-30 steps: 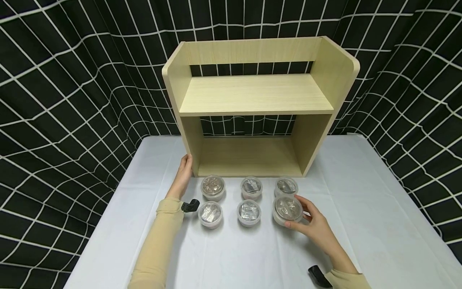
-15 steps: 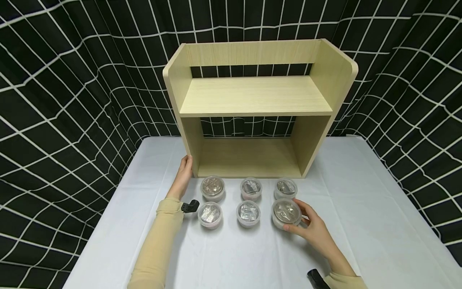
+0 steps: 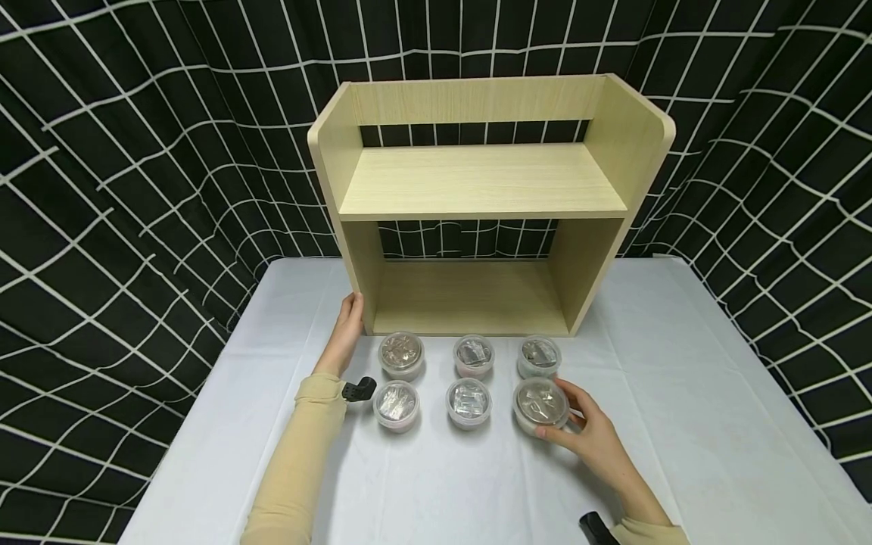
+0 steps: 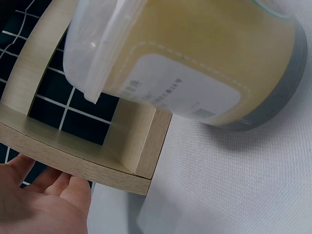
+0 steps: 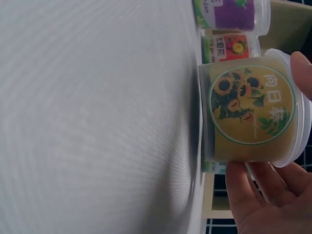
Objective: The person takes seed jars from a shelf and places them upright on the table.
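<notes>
My right hand [image 3: 596, 431] holds a clear lidded plastic tub [image 3: 541, 403] at the near right of two rows, thumb on one side and fingers on the other. The right wrist view shows its yellow sunflower label [image 5: 253, 105] and its base right at the cloth. At the lower left of the shelf unit [image 3: 470, 303], my left hand [image 3: 346, 333] rests with extended fingers against the outer side panel. Closest to that hand are a back-row tub [image 3: 402, 354] with a brownish top and a front-row tub [image 3: 397, 405] with a silvery top.
Two more tubs stand in the middle column, one at the back [image 3: 474, 354] and one in front [image 3: 468, 403]. Another tub [image 3: 540, 354] is just behind the held one. White cloth [image 3: 436, 492] covers the table; black gridded curtains [image 3: 123, 189] surround it.
My right hand has brought the sunflower tub slightly down and nearer to me, with most of that motion in the first half second. The left hand stays at the shelf's side.
</notes>
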Motion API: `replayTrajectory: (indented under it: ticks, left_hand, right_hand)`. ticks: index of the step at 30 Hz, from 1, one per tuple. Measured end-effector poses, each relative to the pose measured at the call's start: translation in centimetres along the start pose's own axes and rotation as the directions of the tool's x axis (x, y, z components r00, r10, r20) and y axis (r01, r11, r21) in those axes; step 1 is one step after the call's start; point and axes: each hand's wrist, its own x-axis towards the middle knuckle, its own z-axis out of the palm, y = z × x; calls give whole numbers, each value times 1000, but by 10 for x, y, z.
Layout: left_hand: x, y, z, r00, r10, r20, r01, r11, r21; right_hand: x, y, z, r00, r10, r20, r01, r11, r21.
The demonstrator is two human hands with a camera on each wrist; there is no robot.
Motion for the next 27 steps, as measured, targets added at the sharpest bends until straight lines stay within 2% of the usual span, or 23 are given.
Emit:
replayTrajectory:
  ticks: [2,5,10,15,19,27]
  left_hand:
    - [0,0,0,1000,4,-1,-4,1000,-4]
    - [-1,3,1,1000,-23,-5,23,1000,-11]
    - [-7,16,2,998,-57,3,57,998,-36]
    - [-12,23,4,998,-68,12,68,998,-18]
    - [-10,20,3,998,-69,15,69,998,-13]
    - [2,1,-1,998,-57,-14,57,998,-7]
  right_hand:
    - [-1,0,0,1000,-2,-2,2,1000,4]
    - [-1,0,-1,1000,-5,-4,5,1000,9]
    - [-1,2,-2,1000,4,-5,-4,1000,24]
    - [-1,3,-1,1000,12,4,-12,999,32]
    - [-2,3,-1,1000,14,5,-14,999,45]
    - [-2,1,-1,999,26,19,-28,996,88]
